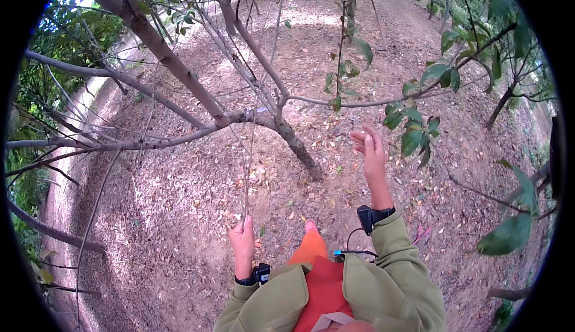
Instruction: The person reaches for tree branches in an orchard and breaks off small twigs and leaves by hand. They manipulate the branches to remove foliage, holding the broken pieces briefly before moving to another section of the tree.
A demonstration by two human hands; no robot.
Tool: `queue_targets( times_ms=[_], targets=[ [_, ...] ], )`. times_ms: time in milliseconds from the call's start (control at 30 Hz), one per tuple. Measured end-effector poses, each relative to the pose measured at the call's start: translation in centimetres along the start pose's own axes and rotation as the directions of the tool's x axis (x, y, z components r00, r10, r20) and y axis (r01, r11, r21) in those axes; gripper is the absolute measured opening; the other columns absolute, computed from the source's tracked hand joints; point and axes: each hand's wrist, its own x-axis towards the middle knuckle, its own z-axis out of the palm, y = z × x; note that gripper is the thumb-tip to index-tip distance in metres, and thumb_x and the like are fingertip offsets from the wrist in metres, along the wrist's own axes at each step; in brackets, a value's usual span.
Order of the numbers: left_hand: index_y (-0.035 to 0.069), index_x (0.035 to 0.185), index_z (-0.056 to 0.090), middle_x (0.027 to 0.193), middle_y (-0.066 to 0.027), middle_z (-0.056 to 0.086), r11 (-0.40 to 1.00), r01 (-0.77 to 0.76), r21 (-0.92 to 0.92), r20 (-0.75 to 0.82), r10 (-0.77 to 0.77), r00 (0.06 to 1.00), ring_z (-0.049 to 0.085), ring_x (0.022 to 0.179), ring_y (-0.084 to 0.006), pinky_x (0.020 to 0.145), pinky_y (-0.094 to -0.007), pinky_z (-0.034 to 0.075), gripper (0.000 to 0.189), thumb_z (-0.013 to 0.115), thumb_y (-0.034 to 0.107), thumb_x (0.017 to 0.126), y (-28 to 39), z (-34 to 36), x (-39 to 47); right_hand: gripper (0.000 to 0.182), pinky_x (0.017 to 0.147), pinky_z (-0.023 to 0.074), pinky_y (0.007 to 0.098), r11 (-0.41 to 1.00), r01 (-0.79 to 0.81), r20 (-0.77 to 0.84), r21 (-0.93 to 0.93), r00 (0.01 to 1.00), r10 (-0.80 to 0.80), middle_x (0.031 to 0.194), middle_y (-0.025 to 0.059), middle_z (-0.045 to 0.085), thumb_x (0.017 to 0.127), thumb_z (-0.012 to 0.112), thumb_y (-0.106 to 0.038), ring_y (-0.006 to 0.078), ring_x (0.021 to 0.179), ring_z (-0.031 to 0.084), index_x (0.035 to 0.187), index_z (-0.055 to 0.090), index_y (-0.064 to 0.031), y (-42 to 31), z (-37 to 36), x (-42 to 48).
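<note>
My left hand (242, 243) is closed around the lower end of a thin bare twig (247, 174), which rises towards the forked limb of a tree. To the right, my right hand (369, 145) is raised with its fingers apart and nothing in it, just left of a cluster of green leaves (412, 138). Between and beyond my hands stands the leaning tree trunk (298, 150). It splits into thick branches (179, 69) spreading to the upper left and a slender branch (359, 105) running right above my right hand. A small pale thing (260, 109) lies at the fork; its kind is unclear.
Dry leaves cover the ground (179, 224). Low bare branches (54, 233) reach in from the left, and a leafy twig (507, 235) hangs at the right. A pink strip (421, 234) lies on the ground by my right sleeve. Another tree (351, 8) stands farther off.
</note>
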Motion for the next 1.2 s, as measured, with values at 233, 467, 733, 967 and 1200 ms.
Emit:
queue_targets(
  times_ms=[233,467,733,967,1200],
  targets=[
    [0.010,0.053,0.037,0.052,0.0088,0.033,0.993,-0.049,0.105,0.146,0.034,0.989,0.027,0.050,-0.0023,0.044,-0.0265,0.019,0.055,0.058,0.033,0.099,-4.9,-1.6,-5.5,0.029,0.093,0.0472,0.0338,0.937,0.220,0.225,-0.270,0.961,-0.161,0.116,0.0132,0.064,0.095,0.051,-0.010,0.0239,0.107,0.062,0.123,0.056,-0.0025,-2.7,4.2,-10.3],
    [0.003,0.056,0.044,0.053,0.0063,0.033,0.954,-0.143,0.262,0.256,0.075,0.964,0.029,0.053,-0.0033,0.044,-0.0288,0.021,0.050,0.063,0.026,0.096,-2.0,-5.3,-9.6,0.046,0.106,0.0361,0.0448,0.585,0.662,0.504,-0.469,0.745,-0.438,0.141,0.0143,0.045,0.085,0.057,-0.005,0.0350,0.130,0.042,0.131,0.053,-0.0079,-6.1,7.0,-12.5],
    [0.008,0.056,0.037,0.057,0.0103,0.033,0.954,-0.124,0.273,0.360,0.019,0.933,0.027,0.055,-0.0022,0.047,-0.0265,0.019,0.047,0.063,0.019,0.094,-0.2,-12.4,-14.3,0.049,0.113,0.0217,0.0532,0.457,0.762,0.659,-0.459,0.637,-0.399,0.142,0.0096,0.045,0.082,0.064,-0.010,0.0298,0.137,0.036,0.130,0.055,-0.0140,-4.5,9.1,-14.1],
    [0.004,0.058,0.049,0.057,0.0095,0.035,0.953,-0.164,0.256,0.226,0.107,0.968,0.029,0.054,-0.0029,0.047,-0.0258,0.022,0.041,0.065,0.019,0.093,-0.6,-15.9,-15.1,0.023,0.095,0.0412,0.0448,0.478,0.787,0.697,-0.391,0.592,-0.405,0.099,0.0056,0.062,0.080,0.071,-0.023,0.0269,0.108,0.056,0.097,0.062,-0.0104,-2.5,9.2,-14.6],
    [0.010,0.056,0.037,0.054,0.0069,0.036,0.983,-0.167,-0.073,0.182,0.178,0.967,0.028,0.049,-0.0027,0.046,-0.0253,0.019,0.049,0.052,0.021,0.101,-1.4,-13.0,-12.2,0.020,0.065,0.0460,0.0404,0.706,0.629,0.560,-0.327,0.730,-0.391,0.075,0.0091,0.060,0.089,0.062,-0.027,0.0283,0.071,0.059,0.090,0.064,-0.0071,-0.8,8.8,-14.7]
  ],
)
